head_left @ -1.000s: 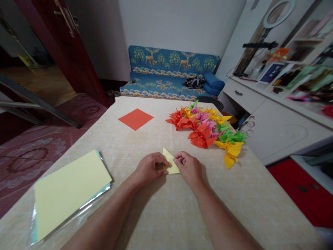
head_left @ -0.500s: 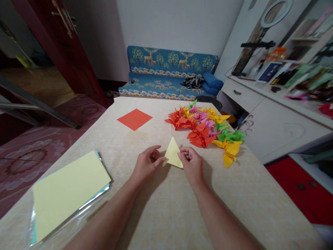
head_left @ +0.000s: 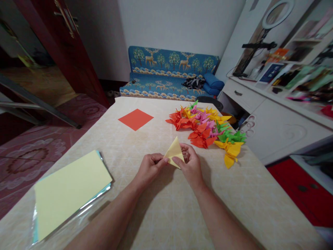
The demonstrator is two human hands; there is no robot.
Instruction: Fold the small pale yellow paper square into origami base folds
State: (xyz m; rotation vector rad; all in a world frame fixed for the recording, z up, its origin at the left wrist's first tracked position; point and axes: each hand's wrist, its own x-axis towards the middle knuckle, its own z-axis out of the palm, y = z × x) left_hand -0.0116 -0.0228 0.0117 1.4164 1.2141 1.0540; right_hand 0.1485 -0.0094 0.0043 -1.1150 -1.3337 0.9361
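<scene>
Over the table (head_left: 166,208), the folded paper (head_left: 175,149) points its tip far, the left hand (head_left: 151,167) pinching its left corner, the right hand (head_left: 193,166) gripping its near right side.

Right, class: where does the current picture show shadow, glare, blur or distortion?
Head view, centre: soft shadow on the tabletop by the left hand, while the folded yellow paper looks fairly sharp; head view, lower left: glare streaks the clear plastic wrapper; head view, edges: the red door leans, probably wide-angle distortion, and the shelf items look smeared.
</scene>
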